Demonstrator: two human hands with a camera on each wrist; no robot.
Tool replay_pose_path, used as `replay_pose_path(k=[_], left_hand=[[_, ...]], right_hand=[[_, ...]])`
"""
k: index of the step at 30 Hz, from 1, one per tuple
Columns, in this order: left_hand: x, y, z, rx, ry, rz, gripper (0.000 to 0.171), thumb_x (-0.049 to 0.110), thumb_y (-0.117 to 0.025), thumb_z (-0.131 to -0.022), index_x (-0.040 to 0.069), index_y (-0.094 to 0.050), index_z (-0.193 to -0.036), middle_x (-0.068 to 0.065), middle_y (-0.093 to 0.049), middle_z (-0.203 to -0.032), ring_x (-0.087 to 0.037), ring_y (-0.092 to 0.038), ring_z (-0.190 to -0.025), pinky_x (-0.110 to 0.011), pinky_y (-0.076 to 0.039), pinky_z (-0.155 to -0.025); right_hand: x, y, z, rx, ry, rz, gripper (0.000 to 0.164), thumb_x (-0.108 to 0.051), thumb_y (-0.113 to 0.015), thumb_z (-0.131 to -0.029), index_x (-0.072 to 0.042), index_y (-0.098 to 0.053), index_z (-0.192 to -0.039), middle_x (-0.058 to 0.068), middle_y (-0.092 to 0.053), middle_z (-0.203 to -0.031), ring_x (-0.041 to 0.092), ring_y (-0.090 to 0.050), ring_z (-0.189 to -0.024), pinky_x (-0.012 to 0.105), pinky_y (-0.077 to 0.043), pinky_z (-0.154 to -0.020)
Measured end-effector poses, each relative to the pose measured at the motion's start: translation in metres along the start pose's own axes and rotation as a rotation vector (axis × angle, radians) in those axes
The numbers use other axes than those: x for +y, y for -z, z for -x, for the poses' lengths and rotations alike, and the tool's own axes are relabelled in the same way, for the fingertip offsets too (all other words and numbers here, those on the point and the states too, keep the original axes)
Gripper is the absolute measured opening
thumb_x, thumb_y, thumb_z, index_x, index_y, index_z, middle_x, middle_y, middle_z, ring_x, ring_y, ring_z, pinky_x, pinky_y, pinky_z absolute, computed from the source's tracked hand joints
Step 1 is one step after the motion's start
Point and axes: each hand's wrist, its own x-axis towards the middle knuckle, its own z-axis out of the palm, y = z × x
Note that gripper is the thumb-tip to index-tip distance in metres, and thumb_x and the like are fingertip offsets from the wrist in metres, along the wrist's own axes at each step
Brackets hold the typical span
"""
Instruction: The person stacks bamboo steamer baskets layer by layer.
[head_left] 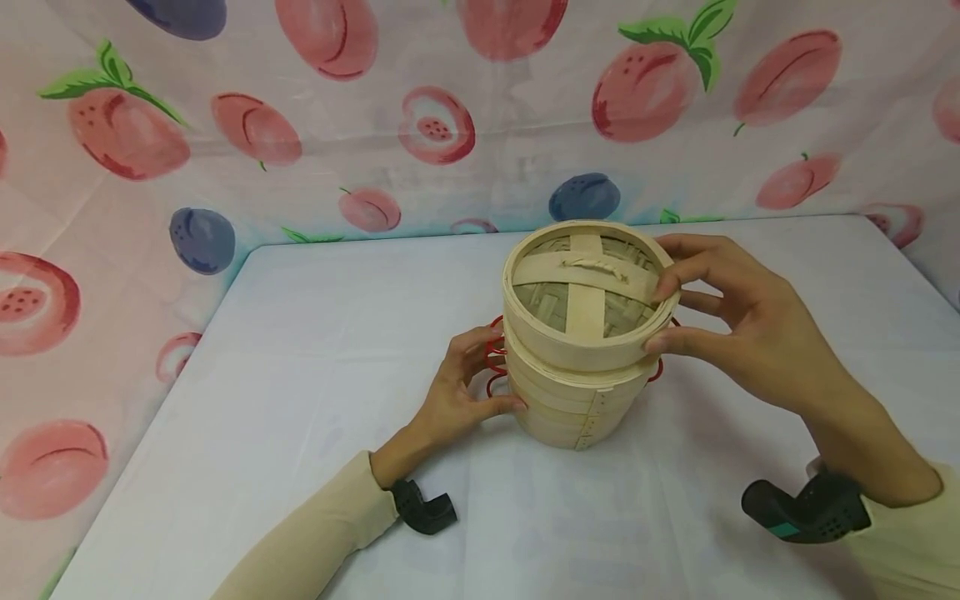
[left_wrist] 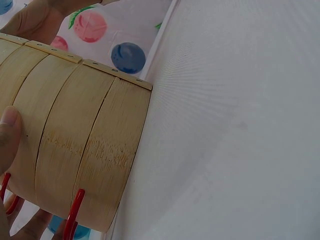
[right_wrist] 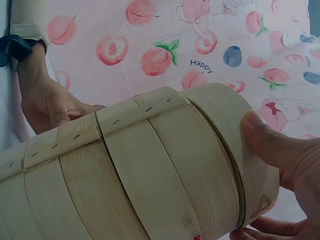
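A round bamboo steamer of stacked tiers stands upright on the white table. On top sits its woven lid, with crossed strips and a small twisted loop. My right hand grips the lid's rim, thumb at the front and fingers over the far side. A narrow dark seam shows between lid and top tier in the right wrist view. Lower down, my left hand holds the steamer's left side, its thumb on the front wall and its fingers by the red loop handles. Some fingertips are hidden behind the steamer.
White cloth covers the table. Behind and at the left hangs a pink curtain with a fruit print. A black camera sits on the left wrist and another black camera on the right.
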Motion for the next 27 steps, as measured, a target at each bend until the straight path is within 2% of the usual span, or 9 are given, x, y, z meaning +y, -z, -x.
replay_pose_path(k=[8, 27], left_hand=[[0.0008, 0.0001, -0.0003, -0.002, -0.004, -0.006, 0.074, 0.031, -0.076, -0.079, 0.02, -0.033, -0.139, -0.019, -0.042, -0.13, -0.034, -0.054, -0.113, -0.043, -0.049, -0.091], [0.001, -0.0007, 0.0007, 0.006, 0.016, -0.016, 0.073, 0.033, -0.075, -0.08, 0.016, -0.033, -0.137, -0.02, -0.04, -0.135, -0.033, -0.053, -0.114, -0.043, -0.048, -0.093]], right_hand=[[-0.0026, -0.0013, -0.0004, -0.009, -0.001, -0.011, 0.044, 0.017, -0.081, -0.062, -0.001, -0.062, -0.097, 0.011, -0.048, -0.133, 0.021, -0.045, -0.122, 0.016, -0.046, -0.09], [-0.0034, 0.0003, 0.0012, -0.029, -0.003, 0.014, 0.045, 0.016, -0.082, -0.062, -0.003, -0.062, -0.098, 0.009, -0.048, -0.132, 0.019, -0.046, -0.12, 0.015, -0.045, -0.09]])
